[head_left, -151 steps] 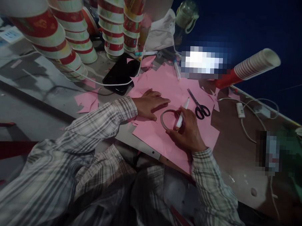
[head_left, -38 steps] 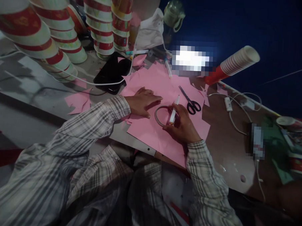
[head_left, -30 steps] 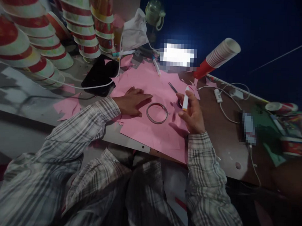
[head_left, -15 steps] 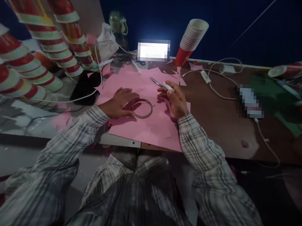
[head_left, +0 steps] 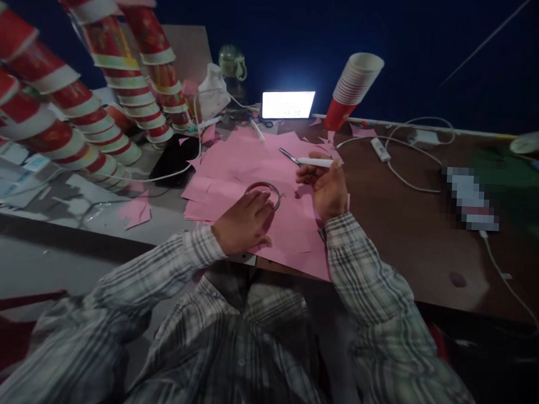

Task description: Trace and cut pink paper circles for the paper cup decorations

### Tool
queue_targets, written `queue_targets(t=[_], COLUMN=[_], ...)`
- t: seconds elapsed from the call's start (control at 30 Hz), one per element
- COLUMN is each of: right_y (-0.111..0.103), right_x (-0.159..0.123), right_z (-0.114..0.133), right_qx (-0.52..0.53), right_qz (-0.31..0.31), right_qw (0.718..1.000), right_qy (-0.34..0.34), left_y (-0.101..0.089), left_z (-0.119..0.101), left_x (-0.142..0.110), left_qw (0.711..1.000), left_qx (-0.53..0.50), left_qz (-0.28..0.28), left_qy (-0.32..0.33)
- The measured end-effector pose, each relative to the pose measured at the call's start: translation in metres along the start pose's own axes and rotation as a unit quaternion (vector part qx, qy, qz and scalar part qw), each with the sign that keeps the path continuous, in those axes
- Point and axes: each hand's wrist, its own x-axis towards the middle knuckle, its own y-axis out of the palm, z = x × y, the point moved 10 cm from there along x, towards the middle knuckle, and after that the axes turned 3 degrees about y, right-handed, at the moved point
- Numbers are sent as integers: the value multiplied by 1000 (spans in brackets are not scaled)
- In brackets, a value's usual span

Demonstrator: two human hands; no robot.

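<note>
My right hand [head_left: 327, 189] grips a white pen [head_left: 314, 162], held nearly level above the pink paper. My left hand [head_left: 246, 222] lies palm down with its fingers extended over the near left part of a thin grey ring [head_left: 277, 197]. A small tip juts out from the ring's right side. Under both hands spread several overlapping sheets of pink paper [head_left: 216, 188]. Metal scissors [head_left: 289, 156] lie on the sheets just beyond my right hand, their handles hidden behind it.
Tall stacks of red and white paper cups [head_left: 142, 95] lean in at the left beside a black phone [head_left: 175, 162]. A lit screen [head_left: 288, 104] and another cup stack [head_left: 355, 80] stand at the back. White cables [head_left: 408, 183] and a blurred-out device [head_left: 470, 199] lie on the right.
My left hand has moved from the ring's left side toward me and onto its near part. The pen in my right hand has turned to lie more level. The view has shifted slightly.
</note>
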Motion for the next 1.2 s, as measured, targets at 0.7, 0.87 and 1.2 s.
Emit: queue_targets(t=[0.7,0.87,1.2], right_y=[-1,49,128], right_x=[-11,-13,-4], right_z=[2,8,-12], right_qx=[-32,-88,-312], right_qz=[-27,86,175], right_qw=[998,989,930], right_qy=[41,82,88], left_y=[34,28,35], left_z=[15,14,19], left_x=[18,18,22], left_qw=[974,972,969], left_qx=[-76,-90,-129], left_qz=[39,49,11], left_qy=[-208,-214,-212])
